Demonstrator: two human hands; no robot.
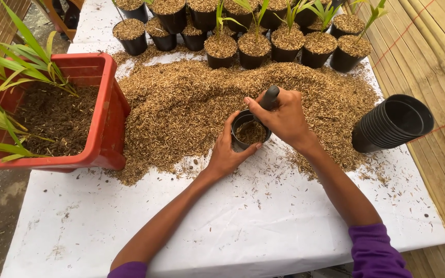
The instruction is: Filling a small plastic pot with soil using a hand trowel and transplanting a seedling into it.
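The left hand (pixel 228 154) cups a small black pot (pixel 250 131) on the desk (pixel 233 226), beside the husk heap (pixel 181 103). The right hand (pixel 284 116) grips a dark handle (pixel 270 97) over the pot. A red tub (pixel 106 110) sits left, stacked pots (pixel 392 122) right.

no packages, labels, signs or screens show anywhere in this view, neither on the table nor around its edges.
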